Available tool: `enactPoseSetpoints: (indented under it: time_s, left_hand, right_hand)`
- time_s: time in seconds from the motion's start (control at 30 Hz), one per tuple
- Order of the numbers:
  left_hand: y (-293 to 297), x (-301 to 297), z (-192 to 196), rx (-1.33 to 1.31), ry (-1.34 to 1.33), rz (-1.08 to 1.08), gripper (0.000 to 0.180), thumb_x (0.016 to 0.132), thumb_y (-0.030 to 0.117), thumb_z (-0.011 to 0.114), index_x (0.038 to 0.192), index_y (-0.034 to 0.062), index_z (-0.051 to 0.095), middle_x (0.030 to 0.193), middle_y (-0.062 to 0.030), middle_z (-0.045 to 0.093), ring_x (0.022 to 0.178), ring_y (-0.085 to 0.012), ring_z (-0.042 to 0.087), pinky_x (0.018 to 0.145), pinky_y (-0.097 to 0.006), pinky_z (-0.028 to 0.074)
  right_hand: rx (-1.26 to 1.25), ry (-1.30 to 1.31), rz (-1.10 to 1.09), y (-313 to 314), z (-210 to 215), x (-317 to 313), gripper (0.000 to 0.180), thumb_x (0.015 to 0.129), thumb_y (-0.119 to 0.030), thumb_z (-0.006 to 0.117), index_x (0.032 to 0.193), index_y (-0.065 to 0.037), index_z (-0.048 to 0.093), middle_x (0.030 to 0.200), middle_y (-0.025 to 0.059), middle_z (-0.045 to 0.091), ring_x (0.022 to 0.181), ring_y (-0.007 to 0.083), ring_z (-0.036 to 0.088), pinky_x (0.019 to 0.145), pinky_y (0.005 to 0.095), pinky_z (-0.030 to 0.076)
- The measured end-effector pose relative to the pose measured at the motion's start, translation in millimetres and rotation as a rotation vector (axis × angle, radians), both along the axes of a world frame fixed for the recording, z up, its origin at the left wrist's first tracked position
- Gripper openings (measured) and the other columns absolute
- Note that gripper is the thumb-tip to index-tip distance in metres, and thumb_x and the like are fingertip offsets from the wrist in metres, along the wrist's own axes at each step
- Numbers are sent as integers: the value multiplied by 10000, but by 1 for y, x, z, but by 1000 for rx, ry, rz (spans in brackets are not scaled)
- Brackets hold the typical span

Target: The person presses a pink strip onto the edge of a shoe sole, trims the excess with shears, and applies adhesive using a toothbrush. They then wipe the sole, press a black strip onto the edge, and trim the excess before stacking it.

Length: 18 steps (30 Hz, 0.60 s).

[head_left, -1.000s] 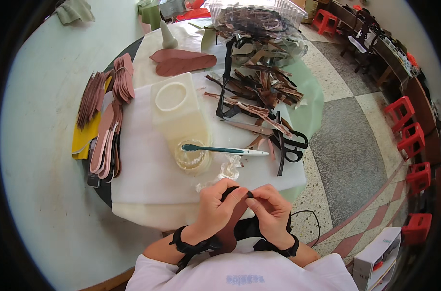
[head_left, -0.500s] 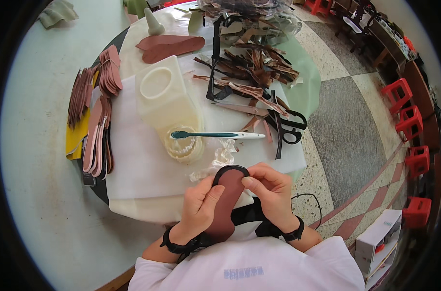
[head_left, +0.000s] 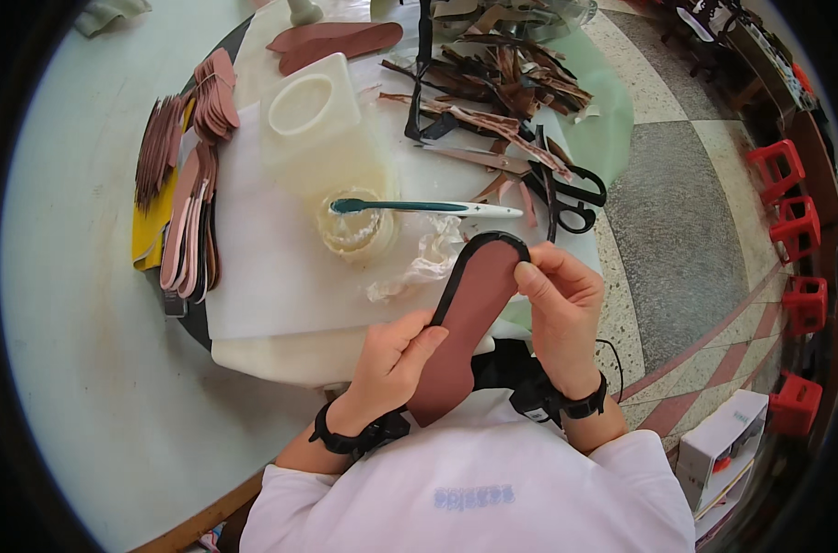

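Note:
A reddish-brown shoe insole (head_left: 463, 324) with a black strip along its edge is held tilted above the near side of the table. My left hand (head_left: 391, 366) grips its lower half. My right hand (head_left: 555, 309) pinches the upper end, thumb on the black rim. Just beyond the insole lie a crumpled clear plastic wrap (head_left: 421, 261) and a small open jar (head_left: 354, 232) with a teal-handled brush (head_left: 419, 207) resting across it.
A white board (head_left: 271, 276) covers the round table. Stacks of brown insoles (head_left: 187, 203) lie at left, a translucent plastic jug (head_left: 319, 124) behind the jar, black scissors (head_left: 566, 195) and a heap of leather scraps (head_left: 502, 83) at right. Red stools (head_left: 792, 230) stand on the tiled floor.
Both hands have lifted the insole up from my lap and tilted it toward the right; the right hand has moved up to its top end. The view has shifted closer.

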<state>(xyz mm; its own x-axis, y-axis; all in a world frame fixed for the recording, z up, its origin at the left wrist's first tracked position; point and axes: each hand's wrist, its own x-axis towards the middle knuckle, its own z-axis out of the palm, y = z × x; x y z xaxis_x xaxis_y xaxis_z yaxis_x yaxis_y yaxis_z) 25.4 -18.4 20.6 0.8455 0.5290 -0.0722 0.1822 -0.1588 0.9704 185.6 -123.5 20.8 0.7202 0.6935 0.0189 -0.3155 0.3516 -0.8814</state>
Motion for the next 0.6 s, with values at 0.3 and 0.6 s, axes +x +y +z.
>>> enactPoseSetpoints:
  time_s: [0.3, 0.6]
  left_hand:
    - [7, 15, -8, -506, -14, 2, 254, 926, 92, 423, 1072, -81, 538, 962, -148, 631, 869, -203, 629, 743, -287, 505]
    - [7, 32, -6, -860, -233, -29, 301, 957, 147, 393, 1135, -75, 491, 987, -168, 622, 883, -245, 639, 698, -329, 549]
  right_hand:
    - [-160, -66, 116, 10, -1, 22, 152, 830, -101, 648, 906, 31, 661, 764, 6, 628, 688, 63, 537, 636, 207, 434]
    - [-276, -358, 77, 19, 9, 36, 177, 867, -132, 600, 893, 32, 658, 692, -8, 578, 654, 42, 495, 599, 185, 389]
